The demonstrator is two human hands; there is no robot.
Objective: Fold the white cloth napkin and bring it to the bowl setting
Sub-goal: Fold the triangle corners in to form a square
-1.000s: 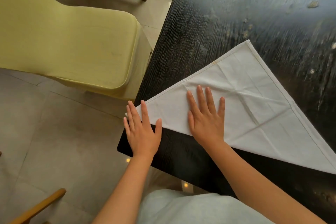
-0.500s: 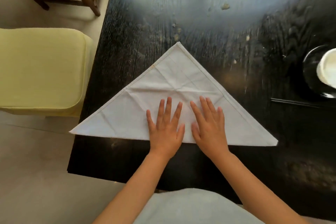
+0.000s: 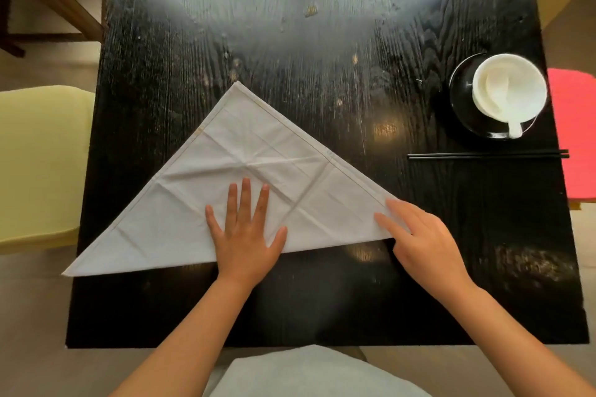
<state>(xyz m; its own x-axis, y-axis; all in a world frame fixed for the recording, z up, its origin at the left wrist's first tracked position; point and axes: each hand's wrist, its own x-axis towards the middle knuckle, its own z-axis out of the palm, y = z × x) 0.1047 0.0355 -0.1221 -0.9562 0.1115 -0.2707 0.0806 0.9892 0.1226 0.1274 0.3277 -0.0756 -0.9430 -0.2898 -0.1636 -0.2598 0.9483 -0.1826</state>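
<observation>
Your left hand [image 3: 245, 235] presses spread flat mid-napkin [image 3: 258, 151] while your right hand [image 3: 425, 235], fingers loosely spread, covers its right tip, long edge running between both hands.

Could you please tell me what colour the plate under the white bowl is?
The plate is black, best seen in the head view, beneath the bowl.

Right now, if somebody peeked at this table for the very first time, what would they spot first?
First, the big white cloth napkin folded into a triangle, bright on the black wooden table, with its left tip poking past the table's edge. The left hand lies flat on its middle while the right hand covers its right corner. Far right sits a white bowl on a black plate, black chopsticks just nearer.
</observation>
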